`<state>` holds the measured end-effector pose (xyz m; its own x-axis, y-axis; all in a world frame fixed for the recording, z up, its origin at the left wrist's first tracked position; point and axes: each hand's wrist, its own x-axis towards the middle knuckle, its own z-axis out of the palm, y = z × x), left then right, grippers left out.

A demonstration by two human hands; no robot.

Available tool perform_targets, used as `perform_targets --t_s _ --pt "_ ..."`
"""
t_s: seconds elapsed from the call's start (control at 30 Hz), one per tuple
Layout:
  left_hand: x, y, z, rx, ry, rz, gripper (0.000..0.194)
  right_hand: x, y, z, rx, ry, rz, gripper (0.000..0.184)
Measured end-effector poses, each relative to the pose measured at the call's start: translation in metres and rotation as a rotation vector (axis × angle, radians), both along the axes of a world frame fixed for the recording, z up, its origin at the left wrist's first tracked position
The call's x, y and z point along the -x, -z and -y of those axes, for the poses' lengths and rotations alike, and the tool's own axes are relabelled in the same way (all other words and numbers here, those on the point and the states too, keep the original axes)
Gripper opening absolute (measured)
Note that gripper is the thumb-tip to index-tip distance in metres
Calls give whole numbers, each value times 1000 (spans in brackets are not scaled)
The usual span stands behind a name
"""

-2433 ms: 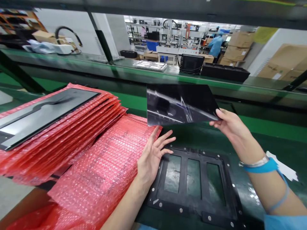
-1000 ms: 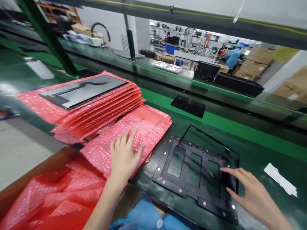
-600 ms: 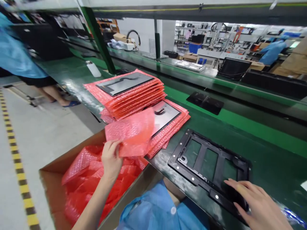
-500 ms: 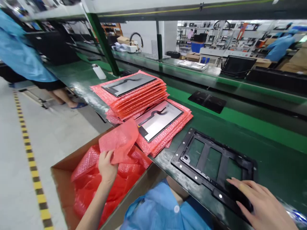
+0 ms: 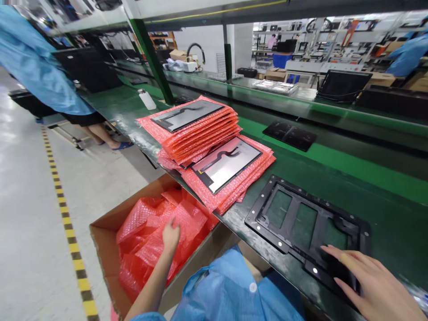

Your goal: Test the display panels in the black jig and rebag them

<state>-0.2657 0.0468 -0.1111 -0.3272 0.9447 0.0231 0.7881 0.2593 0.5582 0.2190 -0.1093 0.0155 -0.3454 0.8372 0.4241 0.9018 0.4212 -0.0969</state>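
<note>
Left hand [image 5: 171,235] was over red wrap [image 5: 142,218] in carton [image 5: 102,249], fingers curled, grip indeterminable. Right hand [image 5: 379,285] was at black frame [image 5: 290,218], fingers parted, hold unclear. Nearer screen [image 5: 234,168] lay on bubble sleeves [image 5: 265,159] near bench edge [image 5: 236,224]; stray bump could have slid it into carton.

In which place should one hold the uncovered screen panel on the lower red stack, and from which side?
Probably by its bare long edge, coming from the side of the black frame: the screen panel lies flat, its dark cable crosses the middle, and the taller stack crowds the opposite edge.
</note>
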Motion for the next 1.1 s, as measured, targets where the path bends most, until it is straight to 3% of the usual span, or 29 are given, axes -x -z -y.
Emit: perform_targets --t_s 0.07,0.17,0.23,0.27,0.33,0.5,0.63,0.8,0.9,1.1 --pt "-5 -32 -22 -193 -111 -7 37 0 4 2 22 9 -15 31" --pt "-31 -87 -54 -429 -68 -15 44 0 8 4 20 -5 -2 31" --pt "-59 -118 -73 -497 140 -89 42 1 9 5 13 4 6 32" --pt "-74 -129 -83 -446 279 -176 42 2 9 5 13 13 6 32" --pt "-102 -144 -100 -372 378 -230 39 3 8 5 27 23 -1 33" --pt "-138 -147 -124 -242 352 -354 53 6 0 6 73 69 -42 32" --pt "-141 -149 -127 -208 313 -425 59 14 0 11 56 77 7 36" --pt "-146 -153 -131 -202 306 -458 57 28 16 17 -5 166 83 40" --pt "-151 -154 -137 -197 316 -448 55 29 23 17 15 239 39 40" --pt "-156 -160 -155 -179 249 -350 55 23 23 15 7 225 20 36"
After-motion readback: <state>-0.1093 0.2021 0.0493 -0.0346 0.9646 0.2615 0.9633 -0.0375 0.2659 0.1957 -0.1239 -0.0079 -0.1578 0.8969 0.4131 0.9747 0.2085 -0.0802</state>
